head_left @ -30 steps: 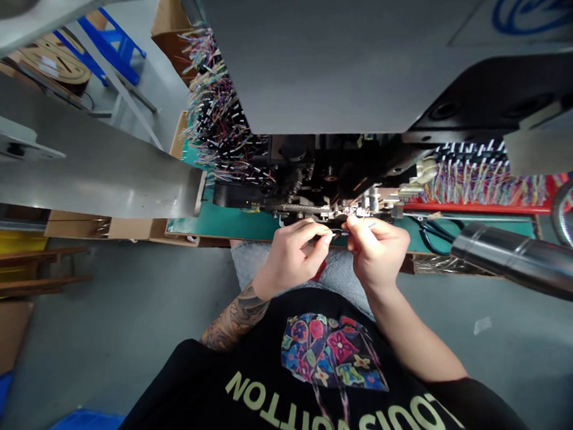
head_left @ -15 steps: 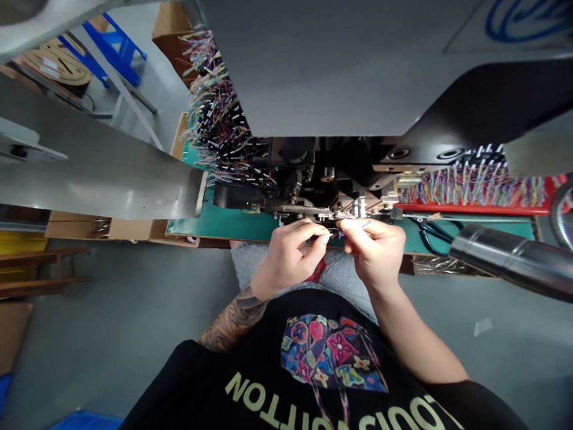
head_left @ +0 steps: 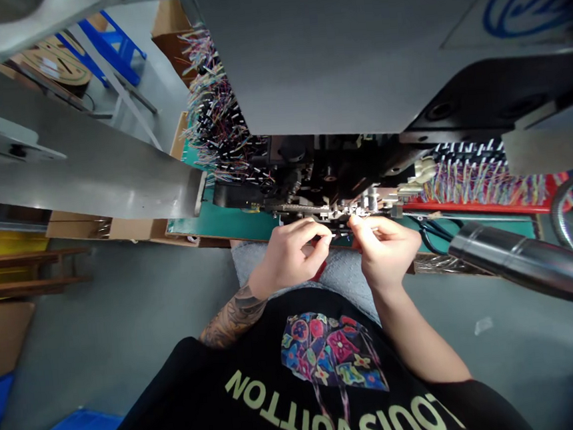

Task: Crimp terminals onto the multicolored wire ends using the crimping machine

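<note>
My left hand [head_left: 297, 251] is closed in a pinch in front of the machine's working head [head_left: 328, 178]. From its fingertips a thin wire [head_left: 337, 234] runs a short way to the right. My right hand [head_left: 387, 246] also pinches, thumb against forefinger, close to the small metal parts [head_left: 369, 200] at the front of the machine. What lies between its fingertips is very small and mostly hidden; it looks like a thin wire. A gap separates the two hands, both just over the front edge of the green table mat [head_left: 247, 222].
Bundles of black cables with coloured wire ends [head_left: 215, 114] lie behind on the left. More sit in a red tray [head_left: 531, 205] on the right. Dark-handled pliers [head_left: 433, 235] lie beside a metal tube [head_left: 526, 261]. A large grey housing [head_left: 322, 51] hangs overhead, a metal chute [head_left: 128, 182] at left.
My right hand has moved a little to the right, away from the left hand, widening the gap. The machine's dark front parts have shifted. My left hand has stayed nearly still.
</note>
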`<state>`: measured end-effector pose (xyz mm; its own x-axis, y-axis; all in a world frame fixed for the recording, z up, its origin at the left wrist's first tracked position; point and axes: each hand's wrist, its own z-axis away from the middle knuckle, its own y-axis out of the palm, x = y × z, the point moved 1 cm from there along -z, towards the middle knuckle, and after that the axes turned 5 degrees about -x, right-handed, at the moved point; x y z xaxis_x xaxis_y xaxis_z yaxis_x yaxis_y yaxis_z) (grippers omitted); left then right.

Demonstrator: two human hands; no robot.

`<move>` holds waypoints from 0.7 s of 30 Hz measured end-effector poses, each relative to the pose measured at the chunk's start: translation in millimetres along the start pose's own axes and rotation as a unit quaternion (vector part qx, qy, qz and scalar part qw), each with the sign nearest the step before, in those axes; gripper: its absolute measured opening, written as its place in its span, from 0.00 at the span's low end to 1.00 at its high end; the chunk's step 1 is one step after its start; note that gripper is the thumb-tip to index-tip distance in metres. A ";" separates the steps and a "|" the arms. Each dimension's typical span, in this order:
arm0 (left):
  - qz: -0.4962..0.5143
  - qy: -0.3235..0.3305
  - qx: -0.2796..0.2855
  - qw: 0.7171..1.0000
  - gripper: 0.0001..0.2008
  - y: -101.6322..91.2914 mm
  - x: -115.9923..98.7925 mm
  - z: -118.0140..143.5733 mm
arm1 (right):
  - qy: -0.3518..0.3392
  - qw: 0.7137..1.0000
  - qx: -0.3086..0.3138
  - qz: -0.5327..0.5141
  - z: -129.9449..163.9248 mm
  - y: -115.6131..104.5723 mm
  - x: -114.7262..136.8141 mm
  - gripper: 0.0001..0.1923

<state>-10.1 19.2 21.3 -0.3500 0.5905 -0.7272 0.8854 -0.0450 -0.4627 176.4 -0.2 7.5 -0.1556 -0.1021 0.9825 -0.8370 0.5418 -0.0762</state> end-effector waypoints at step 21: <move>-0.045 0.036 -0.046 0.997 0.06 2.1 2.1 2.5 | 0.035 0.999 0.013 -0.015 -1.7 5.3 1.2 0.22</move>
<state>-9.8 18.3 17.6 -0.4096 0.6458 -0.6444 0.8765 0.0826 -0.4743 172.6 3.9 8.6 -0.0944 -0.0591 0.9938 -0.8542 0.5175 -0.0504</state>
